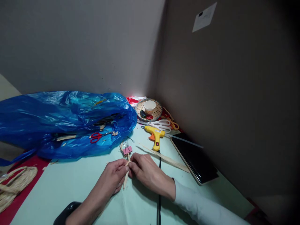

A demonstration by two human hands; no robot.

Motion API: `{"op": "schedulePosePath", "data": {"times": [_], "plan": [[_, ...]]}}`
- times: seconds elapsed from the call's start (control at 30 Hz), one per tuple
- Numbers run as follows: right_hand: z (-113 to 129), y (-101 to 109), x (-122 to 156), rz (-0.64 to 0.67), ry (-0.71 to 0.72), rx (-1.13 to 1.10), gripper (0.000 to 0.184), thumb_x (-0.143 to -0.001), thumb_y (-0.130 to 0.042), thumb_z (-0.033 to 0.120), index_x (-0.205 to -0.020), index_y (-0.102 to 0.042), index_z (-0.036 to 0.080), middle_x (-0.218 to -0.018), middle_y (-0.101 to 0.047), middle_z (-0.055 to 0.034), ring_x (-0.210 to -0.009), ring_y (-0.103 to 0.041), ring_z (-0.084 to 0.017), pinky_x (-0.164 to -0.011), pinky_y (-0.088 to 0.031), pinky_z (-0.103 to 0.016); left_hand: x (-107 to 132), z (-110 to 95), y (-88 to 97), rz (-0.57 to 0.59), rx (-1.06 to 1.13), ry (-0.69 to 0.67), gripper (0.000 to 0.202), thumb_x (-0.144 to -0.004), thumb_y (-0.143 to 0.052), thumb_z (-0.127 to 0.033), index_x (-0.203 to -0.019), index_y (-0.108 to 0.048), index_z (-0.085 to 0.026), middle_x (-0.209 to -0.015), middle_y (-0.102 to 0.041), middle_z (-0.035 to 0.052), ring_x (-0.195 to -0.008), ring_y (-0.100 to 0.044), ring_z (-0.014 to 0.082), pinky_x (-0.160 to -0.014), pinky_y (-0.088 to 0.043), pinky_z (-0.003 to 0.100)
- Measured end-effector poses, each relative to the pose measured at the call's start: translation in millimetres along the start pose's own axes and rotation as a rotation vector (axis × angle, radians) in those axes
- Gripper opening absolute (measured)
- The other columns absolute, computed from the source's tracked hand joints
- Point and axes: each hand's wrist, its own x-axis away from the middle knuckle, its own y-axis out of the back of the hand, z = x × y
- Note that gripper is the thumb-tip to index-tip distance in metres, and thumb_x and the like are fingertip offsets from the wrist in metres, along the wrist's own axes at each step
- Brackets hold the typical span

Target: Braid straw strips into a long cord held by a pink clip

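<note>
A short braid of pale straw-like strips [126, 180] lies between my two hands, its top end pinched in a pink binder clip [127, 150]. My left hand [114, 175] is closed on the strips just below the clip, thumb on top. From the other side my right hand [144, 168] pinches the same strips, its fingertips touching those of the left. One loose strip end points down toward me below the fingers. The fingertips hide the exact crossing of the strips. A longer flat straw strip [173, 162] lies right of my right hand.
A yellow glue gun [156, 136] lies ahead, its black cord running toward me. Beyond are white scissors [161, 124] and a woven tray [157, 116] holding a cup [149, 106]. Blue plastic [70, 109] with red scissors [95, 137] spreads left; a black tablet [197, 159] lies right.
</note>
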Motion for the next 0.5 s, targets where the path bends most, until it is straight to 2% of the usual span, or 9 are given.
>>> {"op": "schedulePosePath", "data": {"times": [0.07, 0.13, 0.2, 0.27, 0.33, 0.4, 0.5], "plan": [[-4, -3, -2, -0.034, -0.013, -0.050, 0.021, -0.091, -0.046, 0.019, -0.073, -0.057, 0.017, -0.066, -0.062, -0.0004, -0.061, -0.051, -0.011, -0.060, -0.033, -0.022, 2, -2, 3.4, -0.028, -0.115, -0.017, 0.028, -0.081, -0.062, -0.044, -0.073, -0.061, -0.017, -0.037, -0.030, -0.0115, -0.033, -0.020, 0.0061, -0.036, -0.013, 0.020], [-7, -6, -3, -0.096, -0.032, -0.047, 0.017, -0.086, -0.050, 0.018, -0.072, -0.059, 0.016, -0.061, -0.058, 0.0013, -0.057, -0.047, -0.010, -0.055, -0.030, -0.022, 7, -8, 6.7, -0.098, -0.325, -0.086, 0.029, -0.084, -0.057, -0.042, -0.070, -0.064, -0.018, -0.042, -0.042, -0.0058, -0.038, -0.033, 0.0094, -0.040, -0.022, 0.021], [-8, -10, -4, -0.152, -0.046, -0.037, 0.015, -0.083, -0.054, 0.018, -0.069, -0.060, 0.016, -0.058, -0.052, 0.0029, -0.054, -0.041, -0.010, -0.053, -0.027, -0.023, 14, -16, 6.2, -0.192, -0.569, -0.192, 0.029, -0.085, -0.056, -0.038, -0.065, -0.066, -0.019, -0.056, -0.058, 0.0015, -0.052, -0.050, 0.0153, -0.050, -0.033, 0.024], [-9, -12, -4, -0.164, -0.040, -0.072, 0.016, -0.081, -0.054, 0.017, -0.066, -0.061, 0.016, -0.055, -0.048, 0.0039, -0.053, -0.039, -0.010, -0.053, -0.027, -0.023, 23, -20, 0.0, -0.256, -0.753, -0.283, 0.027, -0.086, -0.055, -0.035, -0.067, -0.068, -0.021, -0.068, -0.067, 0.0061, -0.066, -0.060, 0.0225, -0.061, -0.038, 0.029], [-10, -13, -5, -0.153, -0.044, -0.132, 0.017, -0.078, -0.053, 0.015, -0.063, -0.061, 0.016, -0.053, -0.047, 0.0043, -0.053, -0.039, -0.009, -0.053, -0.028, -0.022, 30, -18, -9.8, -0.276, -0.880, -0.354, 0.023, -0.085, -0.053, -0.030, -0.073, -0.071, -0.022, -0.073, -0.070, 0.0092, -0.069, -0.064, 0.0268, -0.064, -0.038, 0.032], [-9, -11, -6, -0.128, -0.066, -0.182, 0.018, -0.076, -0.052, 0.013, -0.060, -0.061, 0.015, -0.051, -0.046, 0.0044, -0.052, -0.039, -0.009, -0.052, -0.028, -0.022, 34, -9, -19.1, -0.288, -0.988, -0.404, 0.021, -0.082, -0.054, -0.025, -0.085, -0.074, -0.022, -0.074, -0.071, 0.0119, -0.062, -0.064, 0.0280, -0.058, -0.035, 0.033], [-9, -6, -6, -0.058, -0.103, -0.254, 0.021, -0.075, -0.050, 0.013, -0.055, -0.058, 0.015, -0.048, -0.046, 0.0042, -0.050, -0.039, -0.009, -0.049, -0.027, -0.022, 35, 12, -25.8, -0.290, -1.171, -0.446, 0.036, -0.079, -0.053, -0.015, -0.108, -0.073, -0.019, -0.076, -0.071, 0.0150, -0.053, -0.062, 0.0275, -0.050, -0.027, 0.033]]}}
